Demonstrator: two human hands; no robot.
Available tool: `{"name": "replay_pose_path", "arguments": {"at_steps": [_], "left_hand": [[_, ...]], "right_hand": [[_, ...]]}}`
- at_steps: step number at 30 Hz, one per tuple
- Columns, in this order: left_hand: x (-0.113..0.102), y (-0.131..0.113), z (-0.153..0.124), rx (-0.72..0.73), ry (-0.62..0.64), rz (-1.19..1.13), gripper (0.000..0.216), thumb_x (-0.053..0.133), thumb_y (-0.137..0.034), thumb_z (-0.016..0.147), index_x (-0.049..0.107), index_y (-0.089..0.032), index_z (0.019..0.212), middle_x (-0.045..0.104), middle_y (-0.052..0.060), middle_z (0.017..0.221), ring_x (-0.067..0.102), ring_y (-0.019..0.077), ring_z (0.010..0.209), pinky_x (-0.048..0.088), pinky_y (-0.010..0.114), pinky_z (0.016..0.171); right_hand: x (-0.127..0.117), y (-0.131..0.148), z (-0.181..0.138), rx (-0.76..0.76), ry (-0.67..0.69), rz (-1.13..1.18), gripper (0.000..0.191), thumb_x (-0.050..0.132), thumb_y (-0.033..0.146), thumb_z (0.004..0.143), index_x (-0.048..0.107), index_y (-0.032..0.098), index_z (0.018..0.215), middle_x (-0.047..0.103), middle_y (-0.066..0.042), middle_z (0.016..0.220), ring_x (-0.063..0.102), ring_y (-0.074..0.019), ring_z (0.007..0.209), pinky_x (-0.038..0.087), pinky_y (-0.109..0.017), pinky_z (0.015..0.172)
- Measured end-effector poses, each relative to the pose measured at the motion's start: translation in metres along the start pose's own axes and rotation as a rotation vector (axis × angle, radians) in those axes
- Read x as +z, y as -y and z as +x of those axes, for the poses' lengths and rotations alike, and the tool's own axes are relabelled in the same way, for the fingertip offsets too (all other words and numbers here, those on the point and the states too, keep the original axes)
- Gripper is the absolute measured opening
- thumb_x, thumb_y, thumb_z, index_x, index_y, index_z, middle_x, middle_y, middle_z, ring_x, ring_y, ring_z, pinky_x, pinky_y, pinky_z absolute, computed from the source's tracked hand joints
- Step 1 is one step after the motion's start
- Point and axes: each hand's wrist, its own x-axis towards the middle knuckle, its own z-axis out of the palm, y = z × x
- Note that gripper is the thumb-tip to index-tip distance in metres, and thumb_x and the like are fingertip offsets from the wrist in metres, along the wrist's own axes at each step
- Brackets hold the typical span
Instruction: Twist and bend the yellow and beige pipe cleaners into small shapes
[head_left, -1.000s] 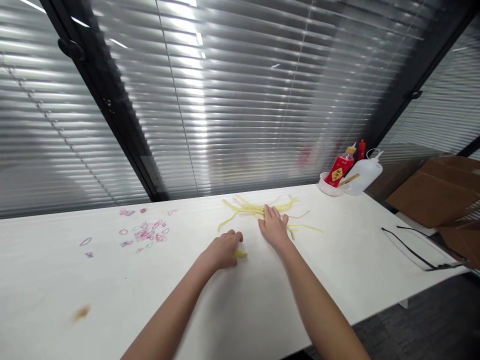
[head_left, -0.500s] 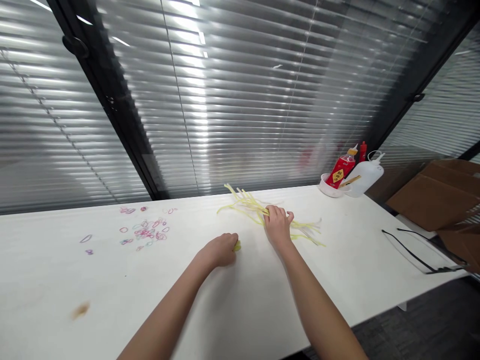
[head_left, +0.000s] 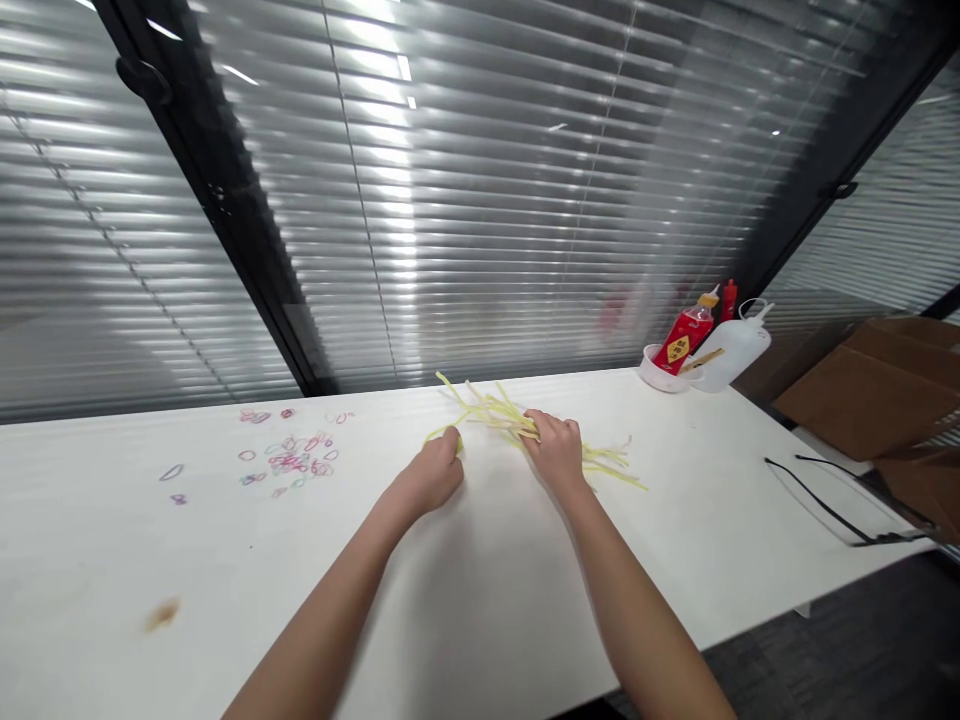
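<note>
A loose bundle of thin, bendy yellow and whitish strips (head_left: 499,408) lies across the white table. My right hand (head_left: 556,447) is closed over the middle of the bundle, whose ends fan out on both sides. To its left, my left hand (head_left: 436,468) is closed in a pinch at the end of a yellow strip (head_left: 441,433) that reaches out of the bundle. A bit of yellow shows by the left fingertips. The fingers hide how much each hand holds.
Small coloured rubber bands (head_left: 292,460) lie scattered at the left. At the back right, a red bottle (head_left: 682,340) leans in a shallow dish (head_left: 660,378) beside a white squeeze bottle (head_left: 731,352). Black glasses (head_left: 840,510) and cardboard (head_left: 870,385) are farther right. Blinds (head_left: 480,200) stand behind the table.
My left hand has moved up and slightly left, to the bundle's left ends, and now pinches a strip there. My right hand has stayed almost in place on the bundle.
</note>
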Motion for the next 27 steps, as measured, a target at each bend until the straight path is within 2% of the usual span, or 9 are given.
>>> {"name": "replay_pose_path", "arguments": {"at_steps": [4, 6, 8, 10, 12, 14, 18, 27], "left_hand": [[-0.003, 0.003, 0.002, -0.053, -0.204, -0.077, 0.027, 0.038, -0.027, 0.086, 0.039, -0.019, 0.111, 0.061, 0.011, 0.095, 0.059, 0.0248, 0.09, 0.043, 0.031, 0.071], [-0.001, 0.005, 0.003, -0.092, -0.242, -0.042, 0.041, 0.041, -0.036, 0.087, 0.035, -0.018, 0.122, 0.062, 0.013, 0.1, 0.059, 0.0268, 0.095, 0.043, 0.032, 0.073], [0.0, 0.009, 0.005, -0.135, -0.232, 0.019, 0.045, 0.039, -0.039, 0.088, 0.033, -0.018, 0.127, 0.062, 0.014, 0.101, 0.059, 0.0279, 0.097, 0.043, 0.032, 0.072], [0.001, 0.012, 0.007, -0.169, -0.2, 0.068, 0.037, 0.034, -0.039, 0.09, 0.042, -0.02, 0.122, 0.064, 0.013, 0.099, 0.061, 0.0272, 0.094, 0.042, 0.031, 0.069], [0.001, 0.014, 0.009, -0.186, -0.18, 0.094, 0.032, 0.028, -0.039, 0.092, 0.05, -0.022, 0.108, 0.065, 0.011, 0.094, 0.062, 0.0258, 0.089, 0.042, 0.03, 0.066], [-0.001, 0.015, 0.009, -0.198, -0.188, 0.108, 0.033, 0.025, -0.039, 0.093, 0.053, -0.022, 0.1, 0.065, 0.011, 0.091, 0.062, 0.0252, 0.085, 0.041, 0.029, 0.063], [-0.004, 0.015, 0.009, -0.216, -0.253, 0.102, 0.032, 0.026, -0.04, 0.092, 0.05, -0.023, 0.102, 0.065, 0.01, 0.091, 0.062, 0.0261, 0.084, 0.039, 0.029, 0.06], [-0.013, 0.018, 0.009, -0.267, -0.362, 0.073, 0.03, 0.028, -0.036, 0.091, 0.051, -0.024, 0.107, 0.066, 0.009, 0.09, 0.061, 0.0269, 0.085, 0.038, 0.029, 0.059]], "right_hand": [[0.0, 0.0, 0.0, -0.019, -0.004, 0.008, 0.017, 0.054, 0.026, 0.086, 0.06, 0.02, 0.101, 0.071, -0.004, 0.091, 0.062, -0.0181, 0.082, 0.024, -0.031, 0.077], [0.0, -0.001, -0.001, -0.042, -0.008, 0.019, 0.018, 0.053, 0.028, 0.087, 0.06, 0.02, 0.102, 0.071, -0.005, 0.093, 0.062, -0.0181, 0.081, 0.025, -0.031, 0.077], [0.0, -0.001, -0.001, -0.071, -0.003, 0.034, 0.019, 0.052, 0.03, 0.088, 0.06, 0.02, 0.103, 0.071, -0.005, 0.094, 0.061, -0.018, 0.081, 0.025, -0.031, 0.078], [0.0, -0.002, -0.001, -0.094, 0.008, 0.047, 0.02, 0.051, 0.031, 0.088, 0.06, 0.02, 0.102, 0.071, -0.005, 0.094, 0.061, -0.0177, 0.08, 0.025, -0.031, 0.078], [0.001, -0.002, -0.001, -0.099, 0.012, 0.059, 0.02, 0.051, 0.031, 0.088, 0.061, 0.02, 0.101, 0.071, -0.005, 0.093, 0.06, -0.0174, 0.079, 0.025, -0.031, 0.079], [0.001, -0.001, -0.002, -0.095, 0.011, 0.07, 0.02, 0.051, 0.03, 0.088, 0.061, 0.02, 0.101, 0.071, -0.005, 0.093, 0.06, -0.0175, 0.079, 0.025, -0.031, 0.079], [0.001, -0.001, -0.002, -0.108, 0.014, 0.08, 0.022, 0.051, 0.03, 0.087, 0.062, 0.019, 0.103, 0.071, -0.006, 0.094, 0.06, -0.0181, 0.08, 0.026, -0.031, 0.08], [-0.001, 0.0, -0.001, -0.228, 0.059, 0.071, 0.02, 0.05, 0.031, 0.087, 0.064, 0.018, 0.095, 0.068, -0.004, 0.079, 0.059, -0.017, 0.073, 0.026, -0.03, 0.077]]}}
